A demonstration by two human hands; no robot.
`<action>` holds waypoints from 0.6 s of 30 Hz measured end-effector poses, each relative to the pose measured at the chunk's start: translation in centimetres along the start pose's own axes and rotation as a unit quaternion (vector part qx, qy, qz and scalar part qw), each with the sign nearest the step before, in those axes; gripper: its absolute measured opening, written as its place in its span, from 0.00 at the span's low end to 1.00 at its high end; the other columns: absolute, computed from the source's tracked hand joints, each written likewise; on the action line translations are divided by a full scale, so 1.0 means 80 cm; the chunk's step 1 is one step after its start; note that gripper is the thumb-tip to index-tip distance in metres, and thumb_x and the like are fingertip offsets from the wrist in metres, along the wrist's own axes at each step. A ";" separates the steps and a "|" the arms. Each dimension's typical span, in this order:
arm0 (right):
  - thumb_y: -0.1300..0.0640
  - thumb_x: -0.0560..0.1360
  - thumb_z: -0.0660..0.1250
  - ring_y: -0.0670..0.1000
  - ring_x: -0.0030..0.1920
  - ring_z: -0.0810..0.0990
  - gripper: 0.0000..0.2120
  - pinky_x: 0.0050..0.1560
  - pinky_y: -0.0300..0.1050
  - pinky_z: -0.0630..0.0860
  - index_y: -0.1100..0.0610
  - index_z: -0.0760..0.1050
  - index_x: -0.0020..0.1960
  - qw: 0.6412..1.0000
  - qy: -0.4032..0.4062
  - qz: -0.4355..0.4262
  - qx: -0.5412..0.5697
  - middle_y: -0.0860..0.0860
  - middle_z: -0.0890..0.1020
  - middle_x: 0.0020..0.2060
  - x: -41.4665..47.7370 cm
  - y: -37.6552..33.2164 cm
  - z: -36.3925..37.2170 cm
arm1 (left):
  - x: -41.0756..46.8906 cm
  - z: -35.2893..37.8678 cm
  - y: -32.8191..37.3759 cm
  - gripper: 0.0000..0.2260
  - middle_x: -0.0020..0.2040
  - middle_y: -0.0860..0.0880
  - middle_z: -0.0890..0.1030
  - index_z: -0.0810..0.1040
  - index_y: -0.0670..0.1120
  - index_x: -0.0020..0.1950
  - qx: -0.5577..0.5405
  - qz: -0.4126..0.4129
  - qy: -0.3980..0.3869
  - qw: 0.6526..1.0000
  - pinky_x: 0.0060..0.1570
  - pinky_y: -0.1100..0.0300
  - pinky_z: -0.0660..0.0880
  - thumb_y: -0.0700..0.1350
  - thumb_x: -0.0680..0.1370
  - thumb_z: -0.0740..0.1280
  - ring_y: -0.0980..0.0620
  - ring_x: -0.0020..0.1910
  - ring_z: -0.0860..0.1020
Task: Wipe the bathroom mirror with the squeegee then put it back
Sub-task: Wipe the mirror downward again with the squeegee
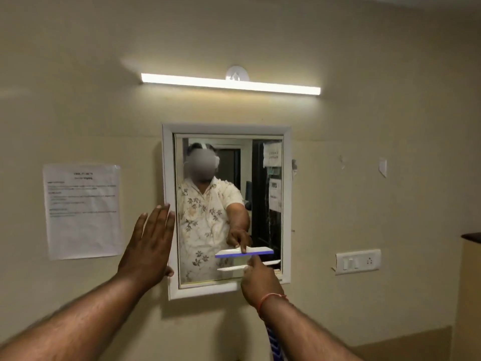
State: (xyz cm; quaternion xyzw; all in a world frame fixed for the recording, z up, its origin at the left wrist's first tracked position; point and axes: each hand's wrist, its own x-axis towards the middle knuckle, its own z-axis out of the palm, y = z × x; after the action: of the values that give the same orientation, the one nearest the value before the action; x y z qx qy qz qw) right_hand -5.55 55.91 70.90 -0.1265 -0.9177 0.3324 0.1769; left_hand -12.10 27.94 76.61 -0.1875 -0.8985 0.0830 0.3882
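Squeegee (234,267) low on the mirror's (229,209) right side.
My right hand (260,282) grips it, left hand (149,246) flat on the frame; I'd hold the blade level, pressed evenly.

The right hand (260,282) hides the squeegee (231,267) handle. At nine o'clock, the paper notice (82,211) carries print too small to read. At three o'clock, a dark ledge (472,236) is cut by the picture's edge.

On the wall (364,126), a paper sheet (82,211) hangs left of the mirror (226,212), a lamp (230,84) above it and a switch plate (358,261) to its right. The squeegee (230,268) lies against the mirror near its lower right corner.
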 end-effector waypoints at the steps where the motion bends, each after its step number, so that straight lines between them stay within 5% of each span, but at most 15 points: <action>1: 0.54 0.82 0.58 0.60 0.56 0.84 0.15 0.57 0.53 0.80 0.49 0.74 0.67 0.999 0.027 -0.018 0.011 0.56 0.85 0.57 0.005 -0.010 -0.017 | 0.012 -0.010 -0.006 0.78 0.90 0.34 0.48 0.54 0.34 0.89 0.000 -0.003 0.019 1.000 0.86 0.34 0.56 0.65 0.51 0.91 0.34 0.90 0.49; 5: 0.47 0.86 0.56 0.51 0.45 0.84 0.13 0.50 0.53 0.83 0.42 0.75 0.67 0.985 0.130 -0.085 0.068 0.47 0.84 0.44 0.030 -0.070 -0.096 | 0.064 -0.054 -0.019 0.77 0.88 0.37 0.29 0.35 0.36 0.88 0.021 -0.023 0.034 0.999 0.88 0.38 0.46 0.68 0.63 0.85 0.37 0.88 0.32; 9: 0.49 0.87 0.60 0.49 0.47 0.84 0.13 0.51 0.52 0.85 0.45 0.79 0.66 0.959 0.219 -0.173 0.050 0.48 0.86 0.48 0.055 -0.132 -0.173 | 0.109 -0.094 -0.018 0.75 0.82 0.36 0.19 0.22 0.36 0.82 0.035 -0.062 -0.007 0.997 0.88 0.41 0.37 0.69 0.71 0.80 0.37 0.85 0.25; 15: 0.53 0.86 0.60 0.58 0.53 0.86 0.13 0.55 0.58 0.85 0.50 0.79 0.67 0.939 0.273 -0.207 0.001 0.55 0.87 0.52 0.094 -0.192 -0.238 | 0.134 -0.094 -0.014 0.68 0.81 0.34 0.22 0.23 0.35 0.80 0.000 -0.096 -0.035 0.995 0.83 0.46 0.26 0.57 0.76 0.81 0.36 0.88 0.31; 18: 0.53 0.85 0.61 0.57 0.51 0.86 0.12 0.54 0.57 0.85 0.51 0.80 0.65 0.936 0.285 -0.206 0.007 0.54 0.87 0.50 0.108 -0.204 -0.243 | 0.142 -0.077 -0.026 0.70 0.86 0.33 0.32 0.35 0.35 0.85 -0.025 -0.090 -0.006 0.996 0.81 0.48 0.22 0.53 0.68 0.87 0.36 0.89 0.38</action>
State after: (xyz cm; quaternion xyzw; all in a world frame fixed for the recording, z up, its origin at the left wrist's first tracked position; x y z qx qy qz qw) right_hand -7.33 57.71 97.58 -0.0225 -0.8326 0.2446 0.4964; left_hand -15.30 30.61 89.02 -0.1147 -0.9160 0.0268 0.3836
